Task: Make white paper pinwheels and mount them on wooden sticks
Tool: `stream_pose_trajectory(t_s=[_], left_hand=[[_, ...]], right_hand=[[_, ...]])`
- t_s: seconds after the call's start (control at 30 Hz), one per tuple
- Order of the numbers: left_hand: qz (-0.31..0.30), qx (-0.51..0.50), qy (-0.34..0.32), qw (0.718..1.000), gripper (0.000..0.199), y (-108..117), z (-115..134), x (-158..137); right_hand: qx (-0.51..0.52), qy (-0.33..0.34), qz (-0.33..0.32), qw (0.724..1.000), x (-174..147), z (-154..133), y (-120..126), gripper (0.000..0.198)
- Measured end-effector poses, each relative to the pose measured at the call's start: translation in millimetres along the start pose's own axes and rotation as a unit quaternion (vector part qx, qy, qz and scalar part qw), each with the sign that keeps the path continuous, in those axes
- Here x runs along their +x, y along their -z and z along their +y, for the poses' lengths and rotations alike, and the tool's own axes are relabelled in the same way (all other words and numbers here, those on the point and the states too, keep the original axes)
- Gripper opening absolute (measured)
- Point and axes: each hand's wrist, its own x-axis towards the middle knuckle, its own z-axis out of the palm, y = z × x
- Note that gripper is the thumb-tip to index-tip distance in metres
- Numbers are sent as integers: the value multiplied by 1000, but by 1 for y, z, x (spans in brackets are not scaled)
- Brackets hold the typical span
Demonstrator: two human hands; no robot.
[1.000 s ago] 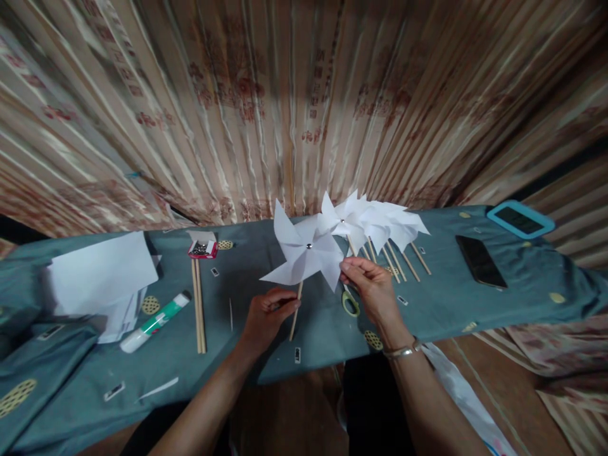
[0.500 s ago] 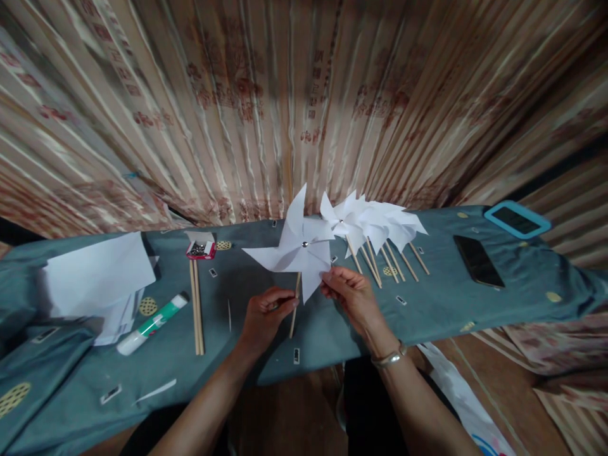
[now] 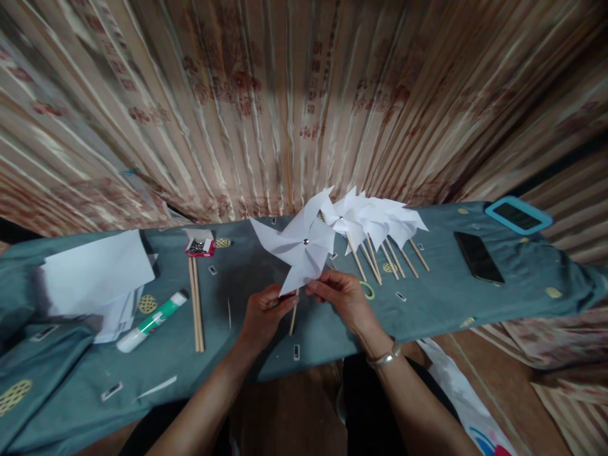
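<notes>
A white paper pinwheel [image 3: 304, 250] with a shiny metal pin at its centre stands up in front of me, over the cloth. My left hand [image 3: 266, 313] is closed, pinching the pinwheel's wooden stick just below the blades. At the lower right of the blades is my right hand [image 3: 339, 296], its thumb and fingers pressed together at the paper edge; the exact contact is partly hidden. Right behind lies a row of several finished-looking white pinwheels [image 3: 380, 218], overlapping, their sticks pointing towards me.
On the patterned green cloth [image 3: 256, 373], to the left, are white paper sheets [image 3: 99, 266], a glue stick [image 3: 152, 322], wooden sticks [image 3: 196, 310] and a small red box of pins [image 3: 200, 246]. A dark phone [image 3: 479, 256] and a blue-framed device [image 3: 519, 215] lie right. Behind hangs a curtain [image 3: 285, 114].
The pinwheel's blades have turned clockwise on the pin. My right hand has moved a little left with the lower blade edge, uncovering a yellow-green ring shape on the cloth. My left hand stays put.
</notes>
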Motion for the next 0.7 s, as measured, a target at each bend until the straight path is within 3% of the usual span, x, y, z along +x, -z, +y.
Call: stream_pose_trajectory(t_s=[0.1,0.3,0.43,0.7], left_hand=[[11,-20,15,1000,21,0,4,0],[-3,-57,47,997,23,-2,10,-3],[-18,-53,55,997,24,-4,10,-4],[-6,-38,50,998,20,-4,11,-2]], right_hand=[[-28,23,24,999,-1,-5,14,31],[-8,124,199,972,12,-11,40,28],[1,159,190,969,21,-9,42,31],[23,110,180,977,19,-12,35,28]])
